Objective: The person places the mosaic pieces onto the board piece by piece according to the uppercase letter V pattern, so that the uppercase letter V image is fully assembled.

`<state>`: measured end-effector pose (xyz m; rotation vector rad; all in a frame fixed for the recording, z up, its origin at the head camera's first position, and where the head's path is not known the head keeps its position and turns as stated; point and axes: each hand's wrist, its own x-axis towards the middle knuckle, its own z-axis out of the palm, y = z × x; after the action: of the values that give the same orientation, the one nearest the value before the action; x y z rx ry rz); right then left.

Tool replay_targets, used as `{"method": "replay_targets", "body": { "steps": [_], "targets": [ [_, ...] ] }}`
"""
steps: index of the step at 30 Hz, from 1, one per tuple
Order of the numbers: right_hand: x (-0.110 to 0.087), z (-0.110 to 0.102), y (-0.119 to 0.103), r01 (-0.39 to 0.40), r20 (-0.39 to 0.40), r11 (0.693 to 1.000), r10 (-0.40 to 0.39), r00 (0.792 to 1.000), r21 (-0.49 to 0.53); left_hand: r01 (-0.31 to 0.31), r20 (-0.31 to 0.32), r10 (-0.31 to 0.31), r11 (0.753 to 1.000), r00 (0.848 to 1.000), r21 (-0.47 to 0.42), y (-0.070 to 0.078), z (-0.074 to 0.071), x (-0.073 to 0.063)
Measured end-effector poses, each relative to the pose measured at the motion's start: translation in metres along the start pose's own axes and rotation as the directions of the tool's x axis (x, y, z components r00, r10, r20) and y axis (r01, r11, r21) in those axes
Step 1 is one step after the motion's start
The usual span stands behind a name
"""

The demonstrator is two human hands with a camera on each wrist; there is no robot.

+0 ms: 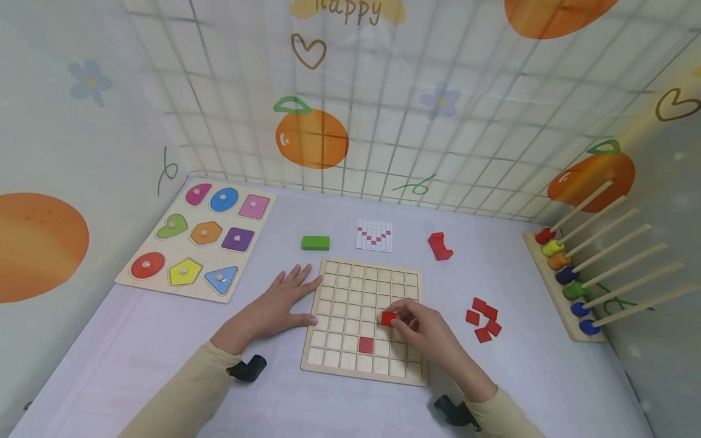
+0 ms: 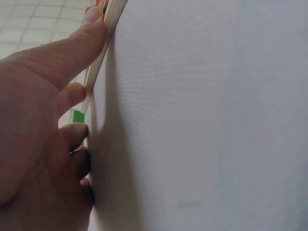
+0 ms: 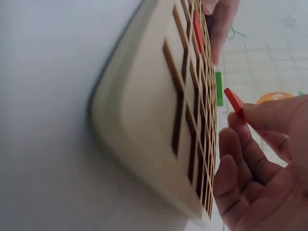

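Observation:
My right hand point(image 1: 421, 328) pinches a small red square tile point(image 1: 388, 319) between thumb and fingers, over the wooden grid board point(image 1: 328, 265). In the right wrist view the pinched tile point(image 3: 234, 102) is tilted and raised off the grid. One red tile point(image 1: 366, 345) lies in a cell in the board's lower middle. My left hand point(image 1: 274, 307) lies spread at the board's left edge, thumb and index fingertip at the rim. The left wrist view shows its thumb point(image 2: 72, 53) against the board's side.
Several loose red tiles point(image 1: 483, 319) lie right of the board. Behind it are a green block point(image 1: 315, 243), a pattern card point(image 1: 374, 235) and a red notched block point(image 1: 440, 246). A shape puzzle point(image 1: 181, 292) sits at left, a peg stand with coloured beads point(image 1: 566, 283) at right.

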<state>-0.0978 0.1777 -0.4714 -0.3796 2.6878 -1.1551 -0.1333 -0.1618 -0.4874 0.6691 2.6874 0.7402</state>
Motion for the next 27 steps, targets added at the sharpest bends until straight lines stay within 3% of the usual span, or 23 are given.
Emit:
{"method": "replay_targets", "body": {
  "steps": [12, 21, 27],
  "targets": [
    [0.008, 0.024, -0.021, 0.091, 0.05, 0.996, -0.091, 0.995, 0.004, 0.005, 0.006, -0.005, 1.0, 1.0, 0.0, 0.0, 0.0, 0.0],
    [0.01, 0.037, -0.027, 0.096, 0.087, 0.995, -0.094, 0.992, -0.019, 0.011, 0.014, -0.011, 1.0, 1.0, 0.005, 0.0, 0.001, 0.001],
    [0.011, 0.04, -0.031, 0.103, 0.071, 0.992, -0.097, 0.993, -0.076, 0.016, 0.013, -0.017, 1.0, 1.0, 0.012, 0.0, 0.001, 0.001]
  ]
}}
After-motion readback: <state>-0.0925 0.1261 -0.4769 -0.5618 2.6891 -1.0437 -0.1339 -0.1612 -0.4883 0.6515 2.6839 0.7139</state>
